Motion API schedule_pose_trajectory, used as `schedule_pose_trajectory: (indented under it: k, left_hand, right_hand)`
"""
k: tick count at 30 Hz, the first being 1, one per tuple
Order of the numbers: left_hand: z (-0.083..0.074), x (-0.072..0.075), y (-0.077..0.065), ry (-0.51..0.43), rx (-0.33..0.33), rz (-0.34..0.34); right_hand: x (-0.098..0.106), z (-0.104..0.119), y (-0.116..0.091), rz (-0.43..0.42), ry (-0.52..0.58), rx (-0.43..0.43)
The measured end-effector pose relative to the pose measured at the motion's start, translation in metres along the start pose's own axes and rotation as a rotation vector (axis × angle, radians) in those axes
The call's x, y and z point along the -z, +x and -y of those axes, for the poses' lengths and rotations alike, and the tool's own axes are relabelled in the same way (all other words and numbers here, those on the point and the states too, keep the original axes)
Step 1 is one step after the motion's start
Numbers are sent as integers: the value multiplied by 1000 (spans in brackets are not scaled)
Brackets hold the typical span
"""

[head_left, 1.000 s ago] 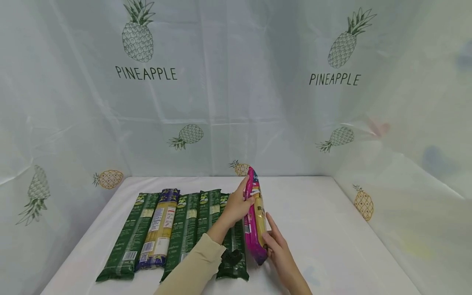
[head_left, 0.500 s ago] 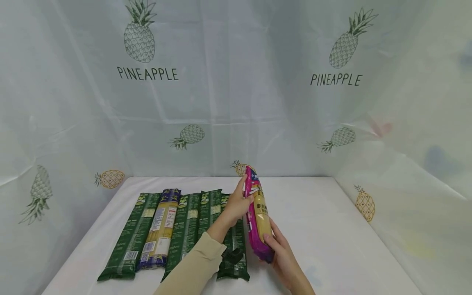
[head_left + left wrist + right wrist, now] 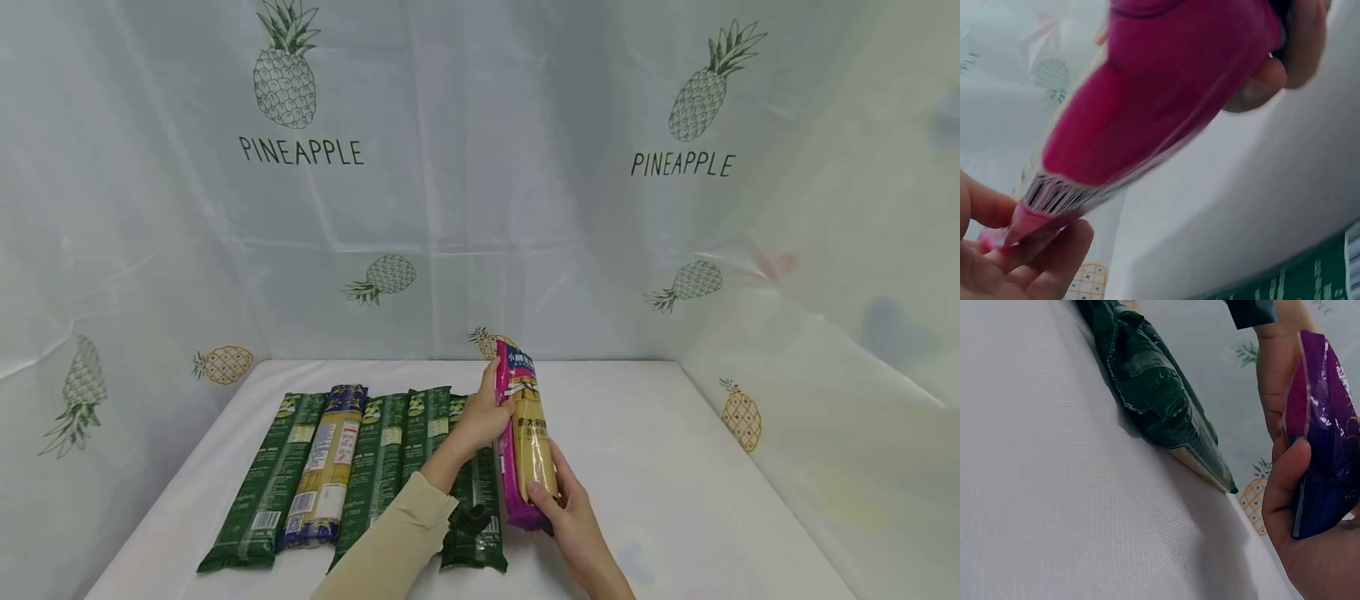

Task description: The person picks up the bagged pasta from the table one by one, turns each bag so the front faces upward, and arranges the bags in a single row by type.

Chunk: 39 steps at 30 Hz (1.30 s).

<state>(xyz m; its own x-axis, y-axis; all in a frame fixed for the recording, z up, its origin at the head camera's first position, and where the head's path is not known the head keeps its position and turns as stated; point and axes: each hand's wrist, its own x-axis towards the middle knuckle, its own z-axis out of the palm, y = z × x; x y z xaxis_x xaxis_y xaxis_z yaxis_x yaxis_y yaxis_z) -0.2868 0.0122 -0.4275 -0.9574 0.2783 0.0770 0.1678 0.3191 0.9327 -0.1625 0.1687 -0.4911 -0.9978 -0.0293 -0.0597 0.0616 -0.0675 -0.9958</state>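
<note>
A person's two bare hands hold a long plastic packet, magenta along its side with a clear golden front panel and a dark blue label with white lettering at its far end (image 3: 534,442), tilted in the air above a table covered in smooth white cloth (image 3: 675,467), slightly right of the table's middle. The left hand (image 3: 483,417) has its thumb and fingers closed around the packet's far end; the left wrist view shows that grip beside a black-and-white barcode. The right hand (image 3: 576,518) clasps the near end, its thumb laid across the golden panel. The hands are apart from each other, joined only by the packet between them.

On the left half of the table, a row of packets lies lengthwise, running from near edge toward back. Four are slim, dark green plastic packets with pale printing (image 3: 262,479). The second in the row is a clear packet with yellow contents and blue ends (image 3: 322,467). A cream-coloured sleeve on the left forearm (image 3: 393,542) crosses over part of this row, and a small black object (image 3: 470,520) shows beneath the left wrist. Behind the table hangs a pale grey, slightly shiny curtain (image 3: 517,167) printed with pineapples and the word "PINEAPPLE".
</note>
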Motion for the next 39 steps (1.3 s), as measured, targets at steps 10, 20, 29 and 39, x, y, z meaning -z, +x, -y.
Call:
schedule_pose_trajectory:
  k: [10, 20, 29, 39]
  left_hand:
    - [-1, 6, 0, 147, -34, -13]
    - [1, 9, 0, 164, -68, -6]
    - [5, 7, 2, -53, 6, 13]
    - [6, 4, 4, -196, 77, 69]
  right_hand:
    - [-3, -4, 1, -36, -71, 75]
    - [-2, -7, 2, -51, -129, 132]
    - [-4, -7, 1, -83, -203, 129]
    - [-1, -1, -2, -74, -290, 67]
